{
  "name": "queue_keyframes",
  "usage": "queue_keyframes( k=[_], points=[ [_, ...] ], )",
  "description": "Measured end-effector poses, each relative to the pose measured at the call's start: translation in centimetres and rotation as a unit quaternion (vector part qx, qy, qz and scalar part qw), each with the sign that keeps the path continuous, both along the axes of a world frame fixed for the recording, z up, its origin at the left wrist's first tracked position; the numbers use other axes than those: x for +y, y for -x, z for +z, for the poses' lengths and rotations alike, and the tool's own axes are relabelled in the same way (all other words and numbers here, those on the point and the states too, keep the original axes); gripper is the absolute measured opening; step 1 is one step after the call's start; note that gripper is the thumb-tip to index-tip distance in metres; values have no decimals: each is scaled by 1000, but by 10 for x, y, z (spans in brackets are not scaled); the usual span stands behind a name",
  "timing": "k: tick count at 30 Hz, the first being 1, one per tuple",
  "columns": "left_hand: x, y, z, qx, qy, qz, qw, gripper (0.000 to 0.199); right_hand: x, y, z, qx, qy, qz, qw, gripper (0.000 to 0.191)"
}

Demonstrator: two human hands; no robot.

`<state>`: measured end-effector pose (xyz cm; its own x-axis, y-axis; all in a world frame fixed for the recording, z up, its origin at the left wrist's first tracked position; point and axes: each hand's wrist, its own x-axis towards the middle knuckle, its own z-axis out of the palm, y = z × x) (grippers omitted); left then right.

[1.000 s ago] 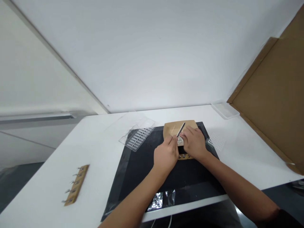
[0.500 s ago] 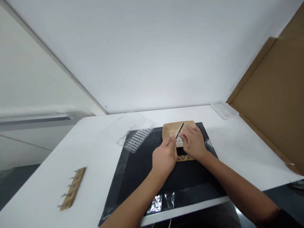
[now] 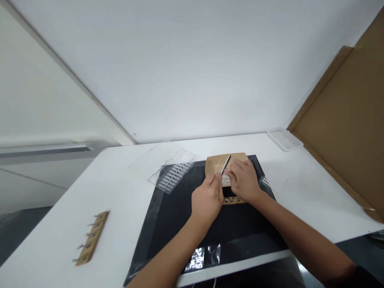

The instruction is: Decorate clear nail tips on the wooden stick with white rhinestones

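A slim white-and-dark strip, which looks like a nail file [image 3: 226, 164], slants up from the fingertips of my left hand [image 3: 207, 196]. Thumb and fingers of that hand are pinched at its lower end. My right hand [image 3: 243, 180] is close beside it, fingers curled and pinched near the strip; whatever they grip is hidden. Behind and under both hands lies a brown paper bag [image 3: 213, 162] with a clear window. Just below them, a wooden strip with metal studs [image 3: 231, 200] rests on the black mat [image 3: 177, 216], partly covered by my hands.
Left on the mat's edge sits an open clear case of nail tips [image 3: 174, 178]. A second wooden stand with metal clips [image 3: 92, 239] lies on the white table [image 3: 120, 180]. At right are a sheet of white dots [image 3: 274, 180], a clear plastic tray [image 3: 285, 140] and a cardboard panel [image 3: 345, 132].
Very little differs. The nail file's tip has shifted slightly left, and my left hand has moved a touch the same way. Both hands stay pinched together in the same spot.
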<state>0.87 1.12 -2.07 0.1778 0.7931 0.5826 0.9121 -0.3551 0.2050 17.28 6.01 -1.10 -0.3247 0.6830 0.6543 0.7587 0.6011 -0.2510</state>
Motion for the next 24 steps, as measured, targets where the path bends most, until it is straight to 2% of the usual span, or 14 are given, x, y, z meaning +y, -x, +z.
queue_keyframes(
  k=[4, 8, 12, 16, 20, 24],
  points=[
    [1, 0, -1, 0, 10, 0, 1000, 23, -1, 0, 2, 26, -10, -28, 999, 25],
    [1, 1, 0, -2, 1, -3, 1000, 23, 0, 0, 2, -2, 0, 18, 1000, 25],
    [0, 1, 0, -10, 5, -3, 1000, 24, 1, -1, 4, 22, -8, -45, 999, 24],
    [0, 1, 0, 4, 24, 4, 1000, 25, 2, -1, 3, -22, 12, 7, 1000, 24],
    [2, 1, 0, -4, 27, 4, 1000, 26, 6, -4, 0, -2, -7, -36, 999, 24],
    [1, 1, 1, -7, 12, -2, 1000, 26, 7, -7, -1, -33, -6, 19, 999, 23]
  ],
)
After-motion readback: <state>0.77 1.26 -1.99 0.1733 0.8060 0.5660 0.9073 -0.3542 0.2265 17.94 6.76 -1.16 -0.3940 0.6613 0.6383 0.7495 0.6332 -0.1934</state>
